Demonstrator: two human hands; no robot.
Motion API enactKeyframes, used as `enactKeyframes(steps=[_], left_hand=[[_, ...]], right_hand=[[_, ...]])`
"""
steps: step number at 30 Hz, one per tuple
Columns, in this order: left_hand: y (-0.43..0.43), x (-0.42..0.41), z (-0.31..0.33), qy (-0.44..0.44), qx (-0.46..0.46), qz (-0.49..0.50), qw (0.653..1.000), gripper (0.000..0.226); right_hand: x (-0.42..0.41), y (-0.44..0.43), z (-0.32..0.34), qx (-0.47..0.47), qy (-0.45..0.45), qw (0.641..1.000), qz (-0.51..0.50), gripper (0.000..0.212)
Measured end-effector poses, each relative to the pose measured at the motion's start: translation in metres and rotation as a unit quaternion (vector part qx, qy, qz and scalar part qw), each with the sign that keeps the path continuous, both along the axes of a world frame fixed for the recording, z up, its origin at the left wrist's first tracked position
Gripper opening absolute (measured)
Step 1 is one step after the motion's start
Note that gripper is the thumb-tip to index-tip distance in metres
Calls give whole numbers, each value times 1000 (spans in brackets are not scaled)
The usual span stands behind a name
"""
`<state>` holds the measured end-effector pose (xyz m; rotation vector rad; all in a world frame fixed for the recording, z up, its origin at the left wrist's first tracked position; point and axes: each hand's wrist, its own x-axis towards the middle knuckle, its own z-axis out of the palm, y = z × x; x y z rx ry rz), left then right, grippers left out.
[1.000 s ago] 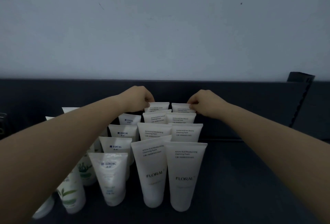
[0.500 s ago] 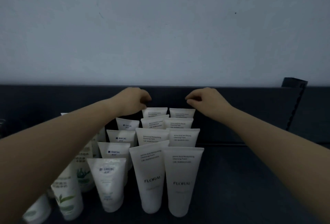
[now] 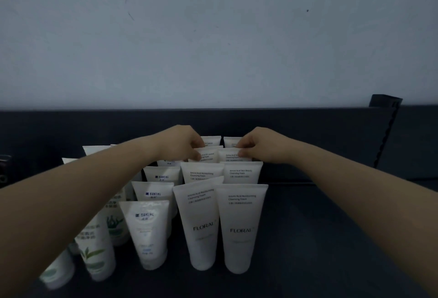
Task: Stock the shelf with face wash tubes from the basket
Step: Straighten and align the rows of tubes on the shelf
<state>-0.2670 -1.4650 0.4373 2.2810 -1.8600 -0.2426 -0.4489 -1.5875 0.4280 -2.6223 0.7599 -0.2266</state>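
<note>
White face wash tubes stand cap-down in rows on a dark shelf (image 3: 331, 238). Two rows marked FLORAL run from front to back, led by the front left tube (image 3: 203, 224) and the front right tube (image 3: 241, 226). My left hand (image 3: 182, 142) pinches the top edge of the second tube from the back in the left row (image 3: 208, 155). My right hand (image 3: 257, 145) pinches the top of its neighbour in the right row (image 3: 231, 156). Behind them the two rearmost tubes (image 3: 211, 141) show only their tops. No basket is in view.
A row of smaller MANTING tubes (image 3: 148, 231) stands left of the FLORAL rows, and green-leaf tubes (image 3: 94, 250) stand further left under my left forearm. The shelf's dark back panel (image 3: 71, 131) meets a pale wall. A black notched bracket (image 3: 385, 131) rises at the right.
Both hands let go of the rearmost tubes, lifted, then came forward and down onto the second tubes from the back. The view shifted slightly.
</note>
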Motion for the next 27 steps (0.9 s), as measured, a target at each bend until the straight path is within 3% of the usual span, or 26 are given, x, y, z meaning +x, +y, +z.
enactKeyframes(steps=[27], left_hand=[[2, 1, -3, -3, -16, 6, 1000, 30]], right_hand=[[-11, -2, 2, -48, 10, 999, -16, 25]])
